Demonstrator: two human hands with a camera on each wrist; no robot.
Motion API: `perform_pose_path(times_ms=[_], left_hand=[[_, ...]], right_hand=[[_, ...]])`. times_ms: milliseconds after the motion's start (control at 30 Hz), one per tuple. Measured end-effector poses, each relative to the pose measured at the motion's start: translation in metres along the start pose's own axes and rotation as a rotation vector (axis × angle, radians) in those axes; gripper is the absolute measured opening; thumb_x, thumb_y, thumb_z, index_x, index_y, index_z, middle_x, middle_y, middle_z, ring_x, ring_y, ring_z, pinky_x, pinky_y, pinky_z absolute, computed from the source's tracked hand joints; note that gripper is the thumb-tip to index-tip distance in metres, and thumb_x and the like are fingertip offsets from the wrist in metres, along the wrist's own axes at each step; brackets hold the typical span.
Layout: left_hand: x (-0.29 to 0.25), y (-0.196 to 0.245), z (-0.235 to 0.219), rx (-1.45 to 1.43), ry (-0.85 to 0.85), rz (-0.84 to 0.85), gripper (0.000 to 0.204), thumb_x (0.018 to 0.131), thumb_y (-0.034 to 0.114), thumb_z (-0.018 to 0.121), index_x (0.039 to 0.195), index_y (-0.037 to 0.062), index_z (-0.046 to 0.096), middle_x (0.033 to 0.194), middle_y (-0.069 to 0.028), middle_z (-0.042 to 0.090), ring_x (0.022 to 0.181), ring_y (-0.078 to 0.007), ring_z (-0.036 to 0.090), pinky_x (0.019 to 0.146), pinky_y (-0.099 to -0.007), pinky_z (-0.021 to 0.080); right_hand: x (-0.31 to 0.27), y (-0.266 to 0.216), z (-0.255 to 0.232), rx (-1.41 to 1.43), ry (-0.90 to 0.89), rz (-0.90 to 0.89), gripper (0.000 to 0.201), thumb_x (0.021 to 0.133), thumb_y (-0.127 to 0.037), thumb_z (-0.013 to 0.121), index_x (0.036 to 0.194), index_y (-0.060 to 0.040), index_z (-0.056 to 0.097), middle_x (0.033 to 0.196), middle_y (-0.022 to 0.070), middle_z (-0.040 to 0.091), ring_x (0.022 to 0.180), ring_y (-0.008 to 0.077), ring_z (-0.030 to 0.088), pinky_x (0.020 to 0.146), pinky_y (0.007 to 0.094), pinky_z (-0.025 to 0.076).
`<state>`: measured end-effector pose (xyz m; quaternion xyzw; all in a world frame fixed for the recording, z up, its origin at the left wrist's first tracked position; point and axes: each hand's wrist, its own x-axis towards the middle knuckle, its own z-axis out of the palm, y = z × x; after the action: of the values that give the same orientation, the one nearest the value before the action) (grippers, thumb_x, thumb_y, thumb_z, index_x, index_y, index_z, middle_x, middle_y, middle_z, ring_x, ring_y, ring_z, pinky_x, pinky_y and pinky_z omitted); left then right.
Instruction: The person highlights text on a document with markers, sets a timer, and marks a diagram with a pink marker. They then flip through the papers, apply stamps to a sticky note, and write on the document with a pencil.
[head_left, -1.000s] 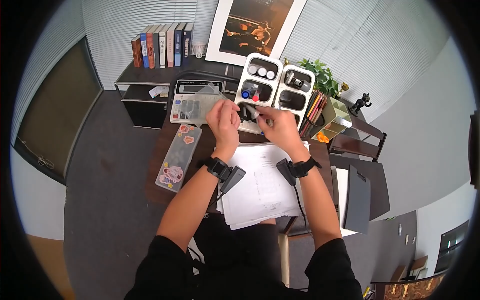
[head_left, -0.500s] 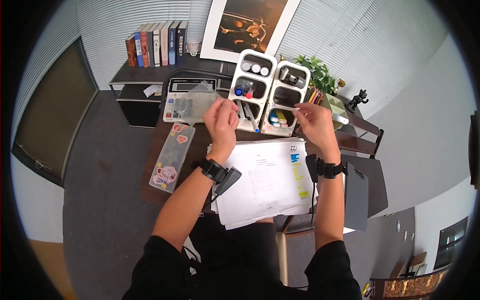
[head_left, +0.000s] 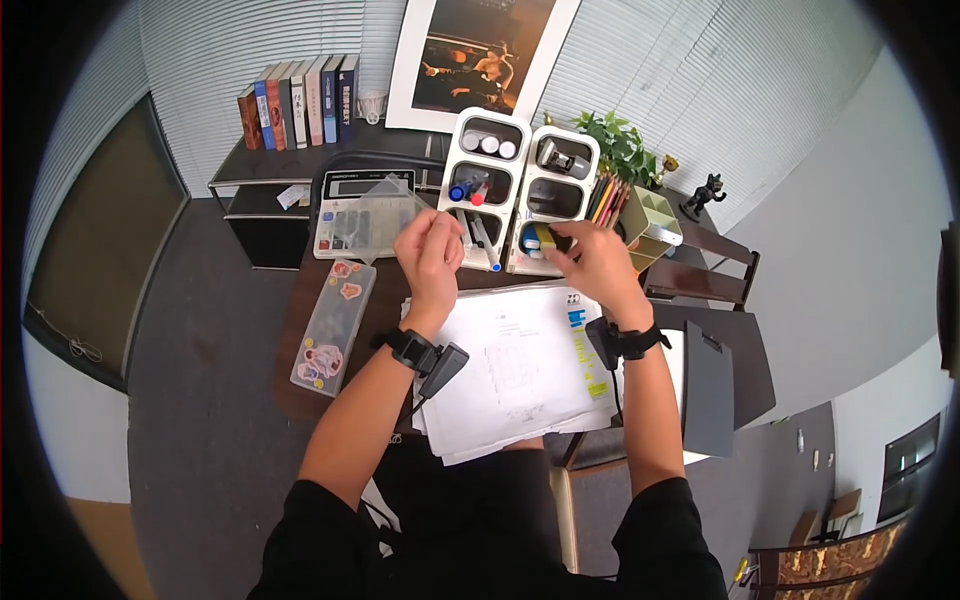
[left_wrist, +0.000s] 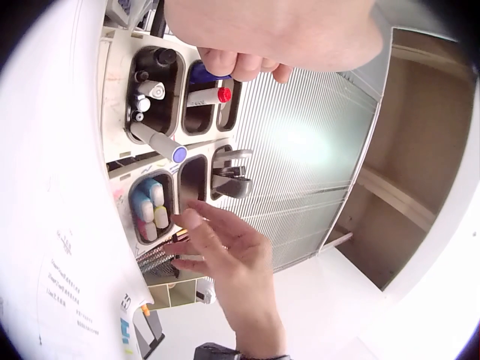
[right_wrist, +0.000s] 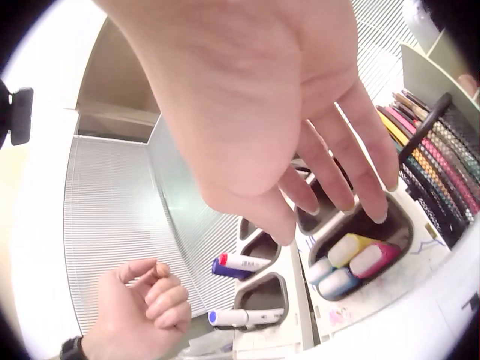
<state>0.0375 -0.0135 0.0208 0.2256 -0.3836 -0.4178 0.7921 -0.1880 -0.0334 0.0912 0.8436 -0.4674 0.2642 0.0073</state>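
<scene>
My right hand (head_left: 600, 268) reaches over the front compartment of the right-hand white organizer (right_wrist: 330, 307). Its fingers extend loosely above several highlighters (right_wrist: 352, 262) with blue, yellow and pink parts, and nothing shows in its grasp. My left hand (head_left: 430, 262) is raised before the left-hand organizer (left_wrist: 116, 97), fingers curled in and no object visible in them. Beside it in the head view, a clear plastic piece (head_left: 378, 215) overlaps the calculator (head_left: 335, 245). A grey marker with a blue end (left_wrist: 154, 141) leans out of the left organizer's front compartment, among other pens.
Papers (head_left: 510, 370) cover the desk's front. A stickered translucent case (head_left: 335, 325) lies at the left. Colored pencils (head_left: 608, 198) and a green box (head_left: 652, 215) stand right of the organizers. Behind are a plant (head_left: 615, 145), a framed picture (head_left: 480, 60) and books (head_left: 300, 105).
My right hand let go of a marker in the left organizer, moved right, then came in over the highlighters. My left hand keeps its curled pose. The head view shifted slightly.
</scene>
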Motion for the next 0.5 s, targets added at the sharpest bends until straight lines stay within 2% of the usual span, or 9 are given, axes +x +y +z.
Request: perform_pose_path(times_ms=[67,133,167,267,300,500], left_hand=[[-0.001,0.001,0.001,-0.002,-0.008,0.007,0.029,0.102,0.016,0.050,0.079,-0.0003,0.056,0.055,0.0025,0.035,0.045,-0.0053,0.029,0.043,-0.0231,0.022],[-0.001,0.001,0.002,-0.003,-0.015,0.012,0.029,0.102,0.016,0.050,0.079,-0.0003,0.056,0.055,0.0024,0.035,0.045,-0.0053,0.029,0.043,-0.0232,0.022],[-0.001,0.001,0.002,-0.001,-0.010,0.019,0.029,0.102,0.016,0.050,0.079,-0.0003,0.056,0.055,0.0025,0.035,0.045,-0.0053,0.029,0.043,-0.0232,0.022],[0.000,0.000,0.000,-0.015,-0.009,0.020,0.029,0.102,0.015,0.050,0.079,-0.0002,0.056,0.055,0.0025,0.036,0.045,-0.0052,0.028,0.043,-0.0233,0.021],[0.000,0.000,0.000,-0.028,-0.012,0.014,0.028,0.102,0.015,0.051,0.079,-0.0001,0.056,0.056,0.0025,0.036,0.045,-0.0051,0.028,0.043,-0.0233,0.021],[0.001,0.000,-0.001,-0.027,0.004,0.004,0.028,0.102,0.015,0.051,0.078,0.0001,0.056,0.056,0.0026,0.036,0.045,-0.0050,0.029,0.043,-0.0232,0.021]], right_hand=[[0.006,0.002,-0.011,0.074,0.040,0.032,0.026,0.082,-0.018,0.078,0.101,-0.0011,0.072,0.091,0.0140,0.073,0.072,0.0295,0.070,0.065,0.0406,0.055],[0.019,0.006,-0.023,0.051,0.269,0.036,0.023,0.084,-0.019,0.077,0.097,0.0000,0.073,0.087,0.0144,0.073,0.065,0.0255,0.069,0.061,0.0382,0.053],[0.025,0.010,-0.027,0.042,0.309,0.039,0.027,0.085,-0.020,0.077,0.104,-0.0015,0.072,0.089,0.0137,0.072,0.064,0.0256,0.068,0.061,0.0373,0.053],[0.040,0.006,-0.034,0.052,0.403,0.015,0.032,0.085,-0.019,0.078,0.112,-0.0029,0.070,0.092,0.0133,0.071,0.065,0.0258,0.068,0.062,0.0377,0.053],[0.044,0.008,-0.034,-0.013,0.368,0.009,0.039,0.083,-0.019,0.079,0.117,-0.0037,0.068,0.094,0.0131,0.070,0.069,0.0276,0.069,0.062,0.0384,0.053],[0.061,0.007,-0.026,-0.261,0.318,-0.096,0.042,0.078,-0.022,0.083,0.113,-0.0038,0.069,0.089,0.0145,0.068,0.075,0.0336,0.068,0.064,0.0412,0.055]])
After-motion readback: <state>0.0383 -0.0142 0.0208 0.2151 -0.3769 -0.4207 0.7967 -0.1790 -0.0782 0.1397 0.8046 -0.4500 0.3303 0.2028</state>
